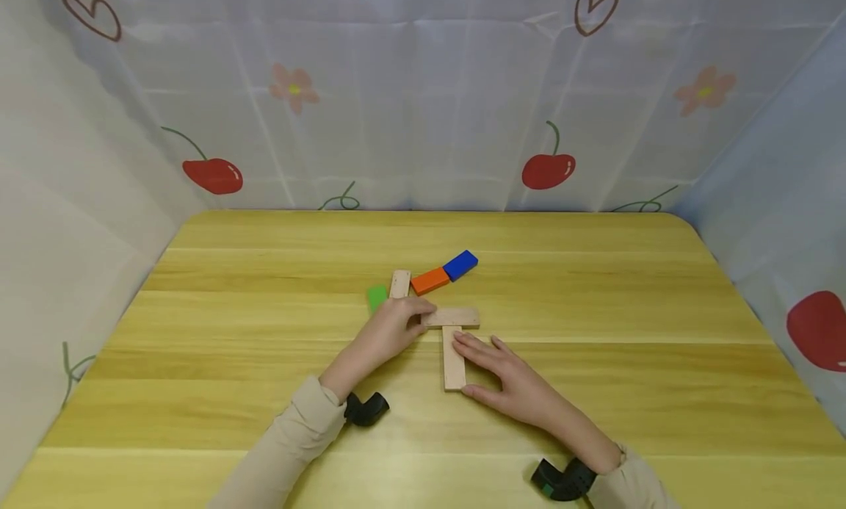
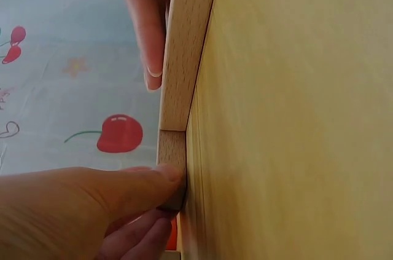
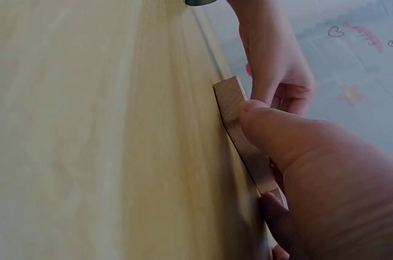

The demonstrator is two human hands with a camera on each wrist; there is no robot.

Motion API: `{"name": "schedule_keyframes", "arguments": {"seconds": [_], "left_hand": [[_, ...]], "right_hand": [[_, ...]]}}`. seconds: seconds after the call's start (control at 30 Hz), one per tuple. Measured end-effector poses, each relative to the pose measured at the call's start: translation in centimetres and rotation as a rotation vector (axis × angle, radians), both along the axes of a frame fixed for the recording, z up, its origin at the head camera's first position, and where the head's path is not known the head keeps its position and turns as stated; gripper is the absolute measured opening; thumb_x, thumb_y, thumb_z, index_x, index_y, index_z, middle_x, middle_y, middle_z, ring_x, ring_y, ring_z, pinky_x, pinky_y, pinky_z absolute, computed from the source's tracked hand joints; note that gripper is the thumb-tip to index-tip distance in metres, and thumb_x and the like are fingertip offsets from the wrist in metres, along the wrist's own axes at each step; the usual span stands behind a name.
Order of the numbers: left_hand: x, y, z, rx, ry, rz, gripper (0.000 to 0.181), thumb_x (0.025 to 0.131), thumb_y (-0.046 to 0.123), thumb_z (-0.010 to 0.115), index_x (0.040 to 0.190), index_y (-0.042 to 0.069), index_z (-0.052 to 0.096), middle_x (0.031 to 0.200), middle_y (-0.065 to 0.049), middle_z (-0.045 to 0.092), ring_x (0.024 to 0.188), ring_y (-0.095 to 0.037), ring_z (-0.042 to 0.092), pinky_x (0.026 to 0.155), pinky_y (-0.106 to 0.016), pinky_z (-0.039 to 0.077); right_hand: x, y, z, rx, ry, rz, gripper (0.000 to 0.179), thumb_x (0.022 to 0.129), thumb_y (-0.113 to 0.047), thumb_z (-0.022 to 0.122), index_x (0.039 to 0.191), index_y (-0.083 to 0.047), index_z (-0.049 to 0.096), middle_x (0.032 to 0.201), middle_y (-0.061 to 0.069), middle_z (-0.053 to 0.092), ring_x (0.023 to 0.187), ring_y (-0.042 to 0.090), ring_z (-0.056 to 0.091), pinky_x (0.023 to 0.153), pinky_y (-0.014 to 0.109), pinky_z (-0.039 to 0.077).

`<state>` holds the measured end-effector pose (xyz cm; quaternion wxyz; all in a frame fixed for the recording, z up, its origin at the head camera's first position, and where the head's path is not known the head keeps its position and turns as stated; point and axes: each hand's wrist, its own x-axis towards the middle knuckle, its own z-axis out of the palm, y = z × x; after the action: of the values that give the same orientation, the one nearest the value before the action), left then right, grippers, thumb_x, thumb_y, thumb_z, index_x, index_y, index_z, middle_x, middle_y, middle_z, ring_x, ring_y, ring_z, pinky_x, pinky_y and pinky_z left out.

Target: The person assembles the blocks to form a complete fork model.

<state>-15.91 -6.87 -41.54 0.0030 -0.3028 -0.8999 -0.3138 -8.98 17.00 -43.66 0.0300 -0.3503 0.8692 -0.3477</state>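
Two plain wooden blocks form a T on the table. My left hand [image 1: 395, 324] pinches the left end of the crosswise wooden block [image 1: 459, 317], thumb on its near side in the left wrist view. The lengthwise wooden block [image 1: 453, 366] runs toward me, its far end against the crosswise one. My right hand [image 1: 507, 383] lies along its right side, fingertips over its top and thumb at the near right corner. In the right wrist view the thumb [image 3: 270, 126] rests against the lengthwise block.
Beyond my left hand lies another plain wooden block [image 1: 399, 283], with a green block [image 1: 377, 297] to its left. An orange block [image 1: 430, 280] and a blue block [image 1: 460, 265] run end to end behind the T. A printed curtain [image 1: 410, 112] borders the wooden table [image 1: 628, 289].
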Motion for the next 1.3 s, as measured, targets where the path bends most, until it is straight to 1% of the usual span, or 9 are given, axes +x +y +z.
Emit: {"name": "schedule_keyframes", "arguments": {"seconds": [0.23,0.7,0.87,0.97,1.03,1.1,1.17,1.23,1.3], "left_hand": [[-0.2,-0.3,0.6,-0.006,-0.006,-0.010,0.031,0.083,0.000,0.070,0.113,0.003,0.068,0.110,-0.009,0.066,0.105,-0.022,0.059,0.089,-0.033,0.047],[-0.3,-0.7,0.9,-0.022,0.006,-0.005,0.032,0.083,0.002,0.070,0.115,0.004,0.067,0.111,-0.008,0.065,0.107,-0.022,0.058,0.091,-0.033,0.046],[0.3,-0.3,1.3,-0.026,0.040,-0.013,0.036,0.085,0.008,0.070,0.120,0.003,0.064,0.118,-0.008,0.062,0.111,-0.021,0.056,0.094,-0.032,0.043],[1.0,0.1,1.4,-0.001,0.045,-0.056,0.041,0.088,0.016,0.068,0.126,0.002,0.059,0.127,-0.009,0.056,0.119,-0.020,0.050,0.098,-0.031,0.039],[1.5,0.4,1.2,0.011,0.025,-0.098,0.046,0.090,0.021,0.066,0.130,0.003,0.056,0.132,-0.009,0.052,0.124,-0.019,0.044,0.100,-0.030,0.036],[1.9,0.5,1.0,0.013,-0.013,-0.145,0.050,0.090,0.026,0.065,0.134,0.004,0.052,0.137,-0.009,0.047,0.128,-0.017,0.038,0.103,-0.029,0.032],[2.2,0.5,0.6,0.013,-0.047,-0.188,0.054,0.091,0.029,0.064,0.137,0.006,0.049,0.140,-0.008,0.043,0.131,-0.015,0.033,0.104,-0.029,0.030],[2.4,0.5,0.3,0.011,-0.066,-0.215,0.056,0.090,0.030,0.065,0.138,0.006,0.048,0.142,-0.007,0.041,0.132,-0.014,0.031,0.105,-0.029,0.028],[2.4,0.5,0.1,0.004,-0.063,-0.234,0.057,0.090,0.030,0.065,0.138,0.006,0.047,0.141,-0.006,0.042,0.133,-0.015,0.030,0.106,-0.031,0.026]], "right_hand": [[-0.3,-0.2,0.4,0.002,0.002,0.006,0.064,0.089,-0.034,0.065,0.143,-0.012,0.040,0.149,-0.001,0.030,0.134,0.016,0.028,0.108,0.052,0.013],[-0.5,-0.6,0.7,0.001,-0.009,0.005,0.064,0.088,-0.033,0.065,0.144,-0.013,0.040,0.149,-0.002,0.030,0.134,0.015,0.028,0.109,0.050,0.013],[-0.4,-0.4,0.6,-0.011,-0.021,-0.004,0.065,0.089,-0.035,0.064,0.145,-0.013,0.038,0.149,-0.002,0.029,0.134,0.017,0.028,0.109,0.050,0.012],[-0.3,0.0,0.7,-0.047,-0.051,-0.029,0.063,0.090,-0.034,0.063,0.145,-0.014,0.039,0.148,-0.002,0.031,0.134,0.021,0.028,0.108,0.050,0.017],[-0.5,0.4,1.1,-0.095,-0.077,-0.062,0.059,0.091,-0.030,0.063,0.144,-0.014,0.040,0.147,0.000,0.034,0.133,0.023,0.031,0.106,0.049,0.023],[-0.9,0.9,1.8,-0.167,-0.122,-0.113,0.055,0.092,-0.024,0.062,0.142,-0.013,0.043,0.144,0.002,0.038,0.131,0.024,0.033,0.104,0.048,0.028],[-1.8,1.5,2.5,-0.239,-0.175,-0.173,0.051,0.094,-0.020,0.060,0.141,-0.009,0.044,0.142,0.006,0.042,0.129,0.024,0.036,0.104,0.046,0.030],[-3.2,2.1,3.1,-0.301,-0.233,-0.230,0.049,0.095,-0.019,0.058,0.140,-0.006,0.044,0.140,0.009,0.043,0.129,0.025,0.037,0.103,0.045,0.031],[-5.1,2.7,3.4,-0.346,-0.285,-0.273,0.049,0.096,-0.019,0.056,0.140,-0.002,0.042,0.140,0.014,0.043,0.129,0.027,0.037,0.103,0.045,0.031]]}}
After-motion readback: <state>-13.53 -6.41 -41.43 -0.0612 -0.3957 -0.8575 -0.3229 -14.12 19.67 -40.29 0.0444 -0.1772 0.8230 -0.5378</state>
